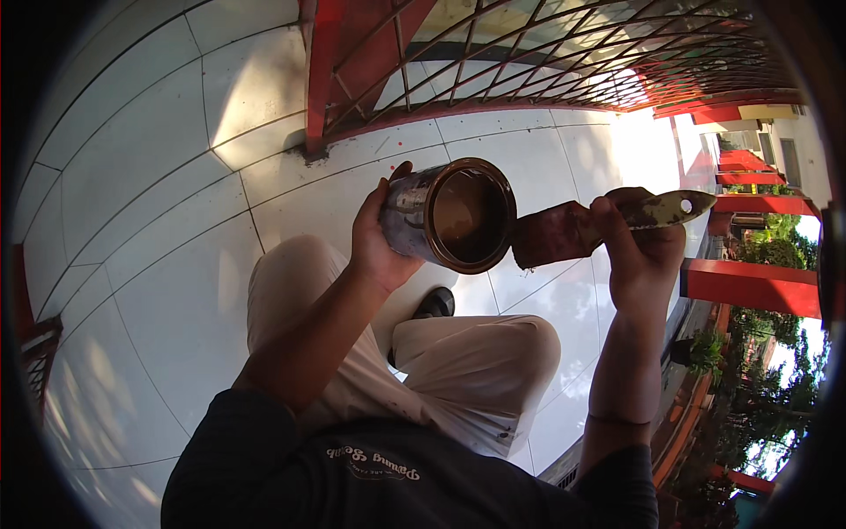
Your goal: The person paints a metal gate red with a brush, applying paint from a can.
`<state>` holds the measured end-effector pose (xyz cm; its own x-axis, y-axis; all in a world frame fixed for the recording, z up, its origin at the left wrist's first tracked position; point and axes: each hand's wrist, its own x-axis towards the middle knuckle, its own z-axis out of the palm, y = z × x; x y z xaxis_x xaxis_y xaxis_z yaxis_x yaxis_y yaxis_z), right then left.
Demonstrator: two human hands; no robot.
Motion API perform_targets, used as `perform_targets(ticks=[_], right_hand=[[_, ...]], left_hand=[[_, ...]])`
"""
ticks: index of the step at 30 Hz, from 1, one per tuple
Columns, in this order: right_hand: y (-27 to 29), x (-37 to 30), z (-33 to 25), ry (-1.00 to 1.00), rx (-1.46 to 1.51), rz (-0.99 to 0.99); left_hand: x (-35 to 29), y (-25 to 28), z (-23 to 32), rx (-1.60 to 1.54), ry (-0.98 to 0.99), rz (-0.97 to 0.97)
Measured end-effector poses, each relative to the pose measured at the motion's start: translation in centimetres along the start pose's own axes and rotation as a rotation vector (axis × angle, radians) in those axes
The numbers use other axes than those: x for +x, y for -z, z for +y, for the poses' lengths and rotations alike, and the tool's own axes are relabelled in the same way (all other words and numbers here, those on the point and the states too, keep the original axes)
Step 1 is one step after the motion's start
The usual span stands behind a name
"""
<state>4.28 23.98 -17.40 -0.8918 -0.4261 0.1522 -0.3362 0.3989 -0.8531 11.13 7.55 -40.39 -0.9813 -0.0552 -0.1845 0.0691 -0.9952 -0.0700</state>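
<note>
My left hand (377, 234) is wrapped round the side of a metal paint can (408, 214), its open mouth tilted toward me. Brown paint (456, 214) shows inside, and the rim is coated with it. In my right hand (641, 251) is a flat paintbrush (555, 236), gripped near where the handle starts. Its paint-stained head points left, with the bristle end close to the can's right rim; whether they touch I cannot tell. The pale, smeared handle with a hole in its end sticks out to the right.
A red-framed metal lattice (529, 66) runs along the far side, with a red post (319, 79) at its left. White floor tiles (159, 326) surround my bent legs (476, 361). Small red spots dot the floor near the post. Red beams (749, 286) and plants stand at right.
</note>
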Motion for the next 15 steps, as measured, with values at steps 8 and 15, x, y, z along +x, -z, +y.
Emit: perform_targets(ticks=[8, 15], right_hand=[[0.6, 2.4, 5.3, -0.201, 0.526, 0.223], [-7.3, 8.4, 13.6, -0.381, 1.363, 0.240]], left_hand=[[-1.0, -0.4, 2.5, -0.028, -0.054, 0.019], [-4.8, 2.1, 8.4, 0.193, -0.128, -0.029]])
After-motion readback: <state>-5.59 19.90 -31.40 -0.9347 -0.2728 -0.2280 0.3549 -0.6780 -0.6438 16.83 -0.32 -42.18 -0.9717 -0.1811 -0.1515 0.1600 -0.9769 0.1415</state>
